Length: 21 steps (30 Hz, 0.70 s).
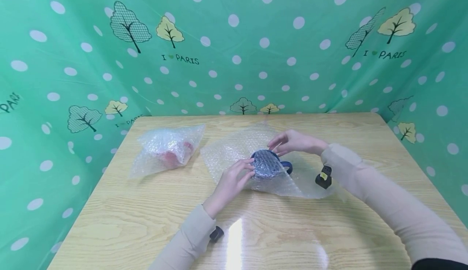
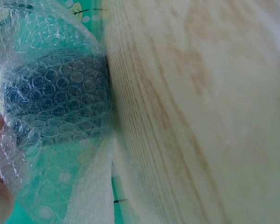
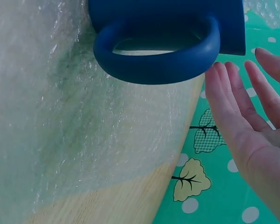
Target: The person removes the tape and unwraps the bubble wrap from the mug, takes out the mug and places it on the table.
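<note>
- Blue mug: between the left and the right fingers, on the surface, bubble wrap folded over its top and over the side next to the left fingers.
- Handle: bare of wrap, on the side of the mug away from the left fingers, just beside the right fingertips in the right wrist view.
- Left hand: its fingers rest against the wrapped side of the mug, a little bent; I cannot tell whether they also pinch the film (the left wrist view catches only their tips at its edge).
- Right hand: fingers slightly spread and loosely bent, thumb apart from them, palm showing in the right wrist view; they hover close to the far side of the mug, and whether a fingertip touches it I cannot tell.
- Bubble wrap: one clear sheet, spread under the mug and reaching out beyond the left fingers and below the right ones, with a flap drawn across the mug.
- Wrapped bundle: something red inside clear bubble wrap, well to the left of the left fingers and clear of the sheet.
- Black devices: one on the right sleeve and one on the left sleeve, behind the fingers.
- Green cloth: dotted and printed with trees, hanging past the fingers beyond the surface.
</note>
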Motion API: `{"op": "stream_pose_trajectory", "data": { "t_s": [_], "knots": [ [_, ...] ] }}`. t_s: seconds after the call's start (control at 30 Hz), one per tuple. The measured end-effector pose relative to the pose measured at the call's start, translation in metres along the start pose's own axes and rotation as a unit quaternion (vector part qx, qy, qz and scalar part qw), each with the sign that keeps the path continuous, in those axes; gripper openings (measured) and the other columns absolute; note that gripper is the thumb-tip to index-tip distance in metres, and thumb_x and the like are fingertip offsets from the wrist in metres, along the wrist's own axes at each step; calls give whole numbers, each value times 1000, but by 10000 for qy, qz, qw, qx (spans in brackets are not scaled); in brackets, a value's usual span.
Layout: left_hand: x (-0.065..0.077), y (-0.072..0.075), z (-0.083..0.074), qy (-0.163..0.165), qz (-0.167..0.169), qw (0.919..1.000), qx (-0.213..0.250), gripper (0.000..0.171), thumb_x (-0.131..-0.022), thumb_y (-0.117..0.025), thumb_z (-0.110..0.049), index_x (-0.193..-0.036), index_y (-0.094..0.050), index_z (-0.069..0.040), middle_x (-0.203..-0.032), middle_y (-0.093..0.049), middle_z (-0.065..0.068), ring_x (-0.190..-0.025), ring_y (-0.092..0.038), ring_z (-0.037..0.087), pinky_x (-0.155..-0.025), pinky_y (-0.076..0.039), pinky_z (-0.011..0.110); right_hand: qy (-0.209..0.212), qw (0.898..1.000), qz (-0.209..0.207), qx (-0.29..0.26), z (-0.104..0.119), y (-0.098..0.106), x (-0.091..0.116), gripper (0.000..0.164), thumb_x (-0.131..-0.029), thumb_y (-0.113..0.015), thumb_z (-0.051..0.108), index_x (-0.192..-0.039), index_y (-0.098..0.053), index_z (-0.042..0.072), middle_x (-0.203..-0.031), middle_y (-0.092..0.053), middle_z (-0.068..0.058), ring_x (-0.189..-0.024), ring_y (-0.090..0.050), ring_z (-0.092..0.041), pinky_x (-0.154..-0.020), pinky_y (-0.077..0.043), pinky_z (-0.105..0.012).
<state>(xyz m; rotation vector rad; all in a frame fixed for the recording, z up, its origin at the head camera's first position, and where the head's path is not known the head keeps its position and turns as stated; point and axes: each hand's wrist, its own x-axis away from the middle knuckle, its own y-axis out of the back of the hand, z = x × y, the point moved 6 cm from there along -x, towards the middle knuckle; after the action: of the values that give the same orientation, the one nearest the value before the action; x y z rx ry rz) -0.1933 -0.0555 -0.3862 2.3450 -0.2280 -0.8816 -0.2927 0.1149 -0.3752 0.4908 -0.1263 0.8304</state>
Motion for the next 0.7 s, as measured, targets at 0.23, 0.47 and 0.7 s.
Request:
{"op": "stream_pose_trajectory", "data": {
  "t_s": [0.23, 0.47, 0.7],
  "knots": [
    [0, 0, 0, -9, -23, 10000, 15, 12, -81, -62, -7, -92, -62, -3, -114, -59, 11, -107, -54, 21, -97, -38, 26, 19, 10000, -3, 49, -2, -2, -1, 39, -82, -57, 6, -118, -50, -6, -120, -52, -21, -100, -58, -27, -86, -48, -37],
    [0, 1, -1, -80, -74, 9999, 34, 12, -81, -61, -8, -92, -61, -3, -113, -59, 11, -107, -54, 22, -97, -38, 26, 42, 9999, -20, 113, -2, -5, 0, 38, -82, -57, 7, -118, -52, -4, -120, -53, -19, -101, -58, -26, -85, -48, -33],
    [0, 1, 0, -40, -61, 10000, 31, 12, -81, -62, -8, -92, -61, -3, -114, -59, 10, -107, -54, 21, -97, -38, 26, 15, 9999, -102, 129, -2, -6, 1, 35, -83, -57, 8, -115, -54, -3, -117, -55, -18, -97, -59, -23, -85, -48, -33]
  ]
}}
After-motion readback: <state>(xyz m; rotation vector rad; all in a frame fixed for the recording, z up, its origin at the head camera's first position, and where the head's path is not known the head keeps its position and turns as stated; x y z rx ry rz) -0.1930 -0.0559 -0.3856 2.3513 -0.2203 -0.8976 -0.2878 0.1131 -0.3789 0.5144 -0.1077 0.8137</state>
